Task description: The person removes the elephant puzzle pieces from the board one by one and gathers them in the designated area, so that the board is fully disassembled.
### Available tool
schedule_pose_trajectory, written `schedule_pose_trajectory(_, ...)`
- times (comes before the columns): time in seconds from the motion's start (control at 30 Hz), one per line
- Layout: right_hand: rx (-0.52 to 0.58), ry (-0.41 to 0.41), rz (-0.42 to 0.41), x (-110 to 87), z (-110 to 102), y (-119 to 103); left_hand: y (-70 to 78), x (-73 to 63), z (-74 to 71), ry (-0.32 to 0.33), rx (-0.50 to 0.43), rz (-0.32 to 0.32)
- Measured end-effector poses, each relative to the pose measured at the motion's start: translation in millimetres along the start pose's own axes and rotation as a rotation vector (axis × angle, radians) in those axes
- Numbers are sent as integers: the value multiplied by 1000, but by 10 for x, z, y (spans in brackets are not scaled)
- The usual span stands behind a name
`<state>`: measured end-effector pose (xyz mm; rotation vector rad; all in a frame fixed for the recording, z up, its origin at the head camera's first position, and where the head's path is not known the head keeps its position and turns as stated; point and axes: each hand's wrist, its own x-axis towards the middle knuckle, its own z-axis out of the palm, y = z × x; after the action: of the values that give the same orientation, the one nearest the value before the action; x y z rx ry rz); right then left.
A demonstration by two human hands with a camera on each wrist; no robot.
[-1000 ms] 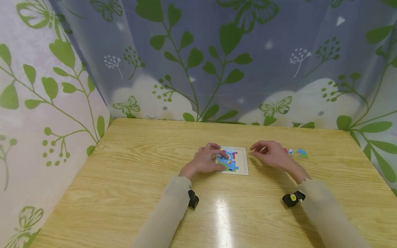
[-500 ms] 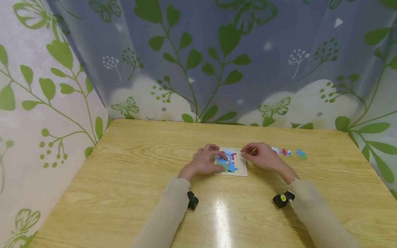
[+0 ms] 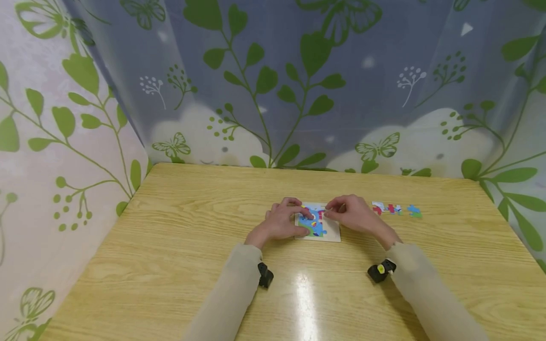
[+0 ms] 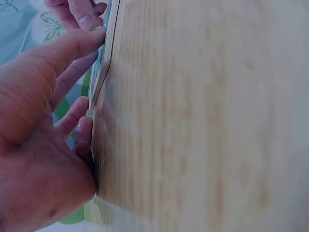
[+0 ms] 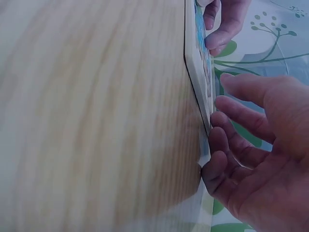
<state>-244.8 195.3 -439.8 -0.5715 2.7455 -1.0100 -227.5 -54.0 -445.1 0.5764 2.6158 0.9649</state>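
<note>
A square jigsaw tray with a pale frame lies on the table, its left part filled with a mostly blue and green picture. My left hand rests over the tray's left side, fingers spread and pressing on the picture; in the left wrist view the thumb lies on the tray's top. Over the upper right part of the tray, my right hand pinches a small puzzle piece between thumb and index finger, mostly hidden by the fingertips. In the right wrist view the other fingers curl beside the tray's edge.
To the right of my right hand several loose puzzle pieces lie in a row: a red and white one, small red and blue ones, and a blue and green one. A leaf-patterned curtain hangs behind the wooden table.
My right hand has moved left from beside the tray to over its upper right part, uncovering the red and white loose piece. The left hand has stayed on the picture.
</note>
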Motion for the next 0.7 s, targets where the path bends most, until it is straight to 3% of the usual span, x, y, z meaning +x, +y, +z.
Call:
schedule_pose_trajectory(0.27, -11, -9, -8, 51, 40, -15, 7, -3, -7, -3, 4, 1)
schedule_pose_trajectory(0.7, -27, -3, 77, 80, 60, -102, 31, -15, -17, -15, -3, -10)
